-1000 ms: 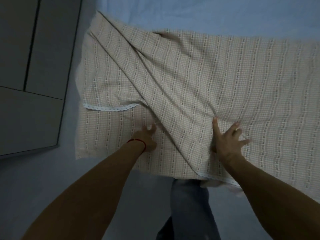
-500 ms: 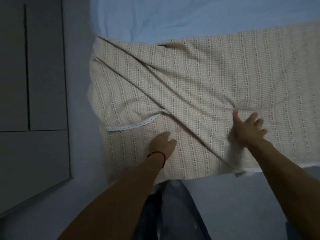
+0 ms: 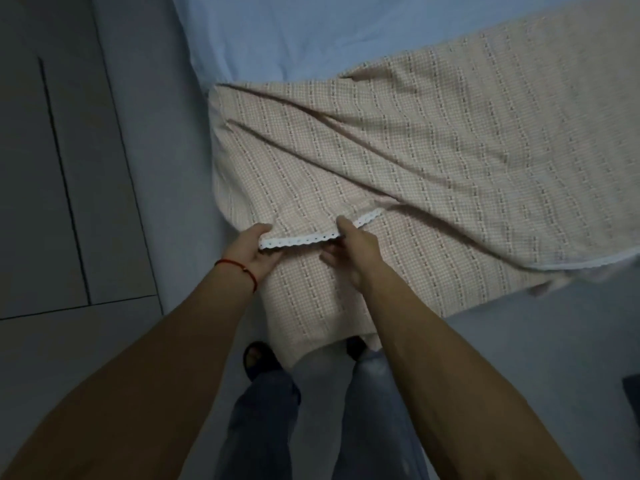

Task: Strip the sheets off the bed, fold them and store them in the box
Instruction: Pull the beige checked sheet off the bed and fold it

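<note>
Head view: looking down at a bed corner, both bare forearms reaching forward.
Sheet: a beige checked sheet point(image 3: 433, 161) lies creased and partly folded over itself on the bed point(image 3: 277, 32), its near end hanging over the edge toward the person's legs.
Trim: a white lace trim point(image 3: 301, 239) runs along the folded-over edge, stretched between the two hands.
Left hand: the left hand point(image 3: 254, 252) pinches the left end of the trim, thumb on top, fingers curled beneath; a red string bracelet point(image 3: 242, 271) circles the wrist.
Right hand: the right hand point(image 3: 353, 247) pinches the trim further right, thumb above, fingers under the cloth.
Floor: grey tiles point(image 3: 52, 168) left of the bed; a dark sandal point(image 3: 258, 360) below.
</note>
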`<state>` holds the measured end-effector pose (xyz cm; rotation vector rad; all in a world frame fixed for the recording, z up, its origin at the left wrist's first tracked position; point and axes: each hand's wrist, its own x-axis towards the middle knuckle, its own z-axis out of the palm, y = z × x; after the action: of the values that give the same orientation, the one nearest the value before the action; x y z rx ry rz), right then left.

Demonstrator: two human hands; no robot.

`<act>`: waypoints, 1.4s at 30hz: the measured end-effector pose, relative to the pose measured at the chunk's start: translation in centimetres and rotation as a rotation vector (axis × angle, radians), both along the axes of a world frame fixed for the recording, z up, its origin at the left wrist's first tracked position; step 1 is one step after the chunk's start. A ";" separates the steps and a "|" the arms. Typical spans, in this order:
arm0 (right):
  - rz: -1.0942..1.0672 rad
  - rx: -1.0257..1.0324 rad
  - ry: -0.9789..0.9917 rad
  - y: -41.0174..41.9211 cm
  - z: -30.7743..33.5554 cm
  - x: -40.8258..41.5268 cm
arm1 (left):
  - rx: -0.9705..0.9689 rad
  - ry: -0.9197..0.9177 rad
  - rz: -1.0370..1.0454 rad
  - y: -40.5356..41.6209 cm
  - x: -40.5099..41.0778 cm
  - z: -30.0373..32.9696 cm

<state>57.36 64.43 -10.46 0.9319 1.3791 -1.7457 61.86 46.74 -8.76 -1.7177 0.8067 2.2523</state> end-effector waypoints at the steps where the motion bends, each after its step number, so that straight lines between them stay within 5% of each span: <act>1: -0.096 -0.037 0.000 -0.5 -0.1 0.4 | 0.000 0.017 -0.003 -0.9 1.0 -0.1; 8: -0.581 0.020 0.011 -1.4 0.0 6.2 | -0.098 -0.073 -0.096 -7.3 12.2 -0.7; 13: -0.627 0.212 0.020 -0.8 -1.4 13.7 | -0.072 -0.085 -0.125 -4.7 19.0 -2.0; 17: -0.651 0.152 0.003 0.2 -4.1 17.7 | -0.013 -0.151 -0.184 -2.5 21.5 -4.4; 22: -0.524 -0.013 -0.024 0.2 -4.9 20.0 | -0.018 -0.139 -0.198 -1.2 22.0 -6.1; 35: -0.521 0.161 0.026 -2.3 -5.7 22.3 | -0.177 -0.334 -0.472 -4.7 19.9 -9.2; 39: -0.544 0.154 -0.016 -2.5 -6.3 22.1 | -0.362 -0.418 -0.693 -5.4 19.2 -8.8; 42: -0.573 0.165 -0.026 -2.8 -5.9 22.4 | -0.734 -0.411 -0.933 -5.7 18.1 -7.5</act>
<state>79.80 61.66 -16.32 1.5519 1.3348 -2.0332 79.95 41.01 -16.31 -1.4339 1.9356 0.9935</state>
